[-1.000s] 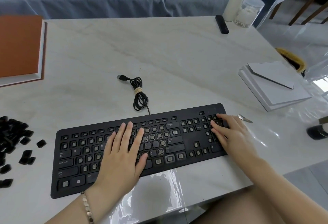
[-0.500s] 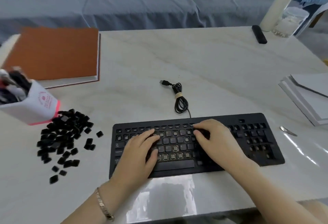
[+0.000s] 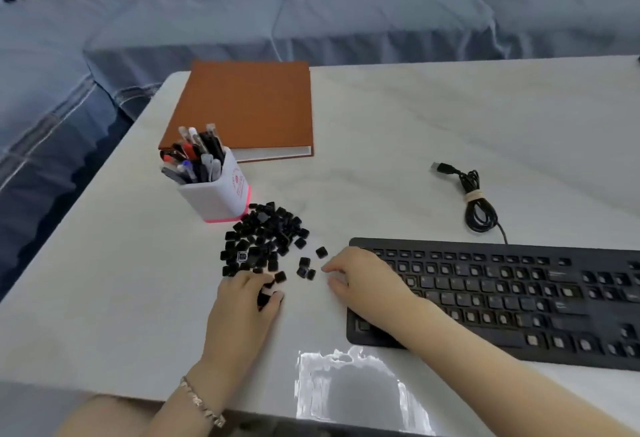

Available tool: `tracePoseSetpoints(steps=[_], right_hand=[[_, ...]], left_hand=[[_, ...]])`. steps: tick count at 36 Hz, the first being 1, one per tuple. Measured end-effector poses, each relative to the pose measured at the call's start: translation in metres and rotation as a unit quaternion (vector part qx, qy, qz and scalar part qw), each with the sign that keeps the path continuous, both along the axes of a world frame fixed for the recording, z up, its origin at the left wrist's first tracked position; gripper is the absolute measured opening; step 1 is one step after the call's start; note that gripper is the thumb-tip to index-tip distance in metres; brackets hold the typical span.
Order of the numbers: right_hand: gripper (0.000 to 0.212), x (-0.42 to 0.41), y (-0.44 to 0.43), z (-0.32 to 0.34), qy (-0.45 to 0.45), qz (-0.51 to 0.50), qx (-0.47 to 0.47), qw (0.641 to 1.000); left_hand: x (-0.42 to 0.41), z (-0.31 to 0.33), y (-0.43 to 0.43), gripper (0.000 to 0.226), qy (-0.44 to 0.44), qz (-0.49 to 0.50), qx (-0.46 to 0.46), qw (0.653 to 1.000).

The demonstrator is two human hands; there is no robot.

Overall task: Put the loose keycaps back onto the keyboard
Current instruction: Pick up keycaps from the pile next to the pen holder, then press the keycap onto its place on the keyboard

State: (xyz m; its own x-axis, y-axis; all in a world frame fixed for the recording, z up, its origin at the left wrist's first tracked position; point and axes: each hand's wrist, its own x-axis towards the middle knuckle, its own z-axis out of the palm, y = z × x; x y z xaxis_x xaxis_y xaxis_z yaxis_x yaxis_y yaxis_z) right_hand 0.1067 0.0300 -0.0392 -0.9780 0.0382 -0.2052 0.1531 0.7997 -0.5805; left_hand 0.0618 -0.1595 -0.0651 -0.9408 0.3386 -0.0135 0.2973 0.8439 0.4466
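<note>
L hand (image 3: 247, 301) lies palm-down at near edge of the loose keycaps (image 3: 263, 239), thumb & fingers curled round one of them. R hand (image 3: 363, 275) reaches left past keyboard (image 3: 519, 301) end, forearm across its near-left corner, fingers loosely bent, holding nothing. Caps piled on surface (image 3: 415, 124) left of keyboard, by pen cup (image 3: 221, 194).
</note>
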Motion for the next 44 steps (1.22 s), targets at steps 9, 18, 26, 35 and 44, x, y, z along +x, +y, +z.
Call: tracePoseSetpoints(steps=[9, 18, 26, 35, 44], right_hand=[[0.038, -0.031, -0.034, -0.014, -0.039, 0.016, 0.090, 0.995], [0.028, -0.038, -0.040, -0.018, -0.007, -0.026, 0.097, 0.995], [0.009, -0.022, -0.026, -0.005, 0.053, -0.191, -0.231, 0.953], [0.018, 0.009, 0.000, 0.046, -0.042, -0.275, -0.698, 0.660], [0.025, 0.033, 0.016, 0.059, -0.024, -0.268, -0.695, 0.666]], left_hand=[[-0.007, -0.005, 0.005, 0.015, 0.003, -0.010, 0.033, 0.999], [-0.017, -0.006, 0.011, 0.013, -0.017, -0.012, 0.044, 0.999], [-0.022, -0.003, 0.014, 0.014, -0.017, -0.009, 0.070, 0.997], [-0.011, 0.043, 0.031, 0.012, -0.246, 0.148, 0.407, 0.867], [0.014, 0.077, 0.049, 0.016, -0.373, 0.142, 0.544, 0.738]])
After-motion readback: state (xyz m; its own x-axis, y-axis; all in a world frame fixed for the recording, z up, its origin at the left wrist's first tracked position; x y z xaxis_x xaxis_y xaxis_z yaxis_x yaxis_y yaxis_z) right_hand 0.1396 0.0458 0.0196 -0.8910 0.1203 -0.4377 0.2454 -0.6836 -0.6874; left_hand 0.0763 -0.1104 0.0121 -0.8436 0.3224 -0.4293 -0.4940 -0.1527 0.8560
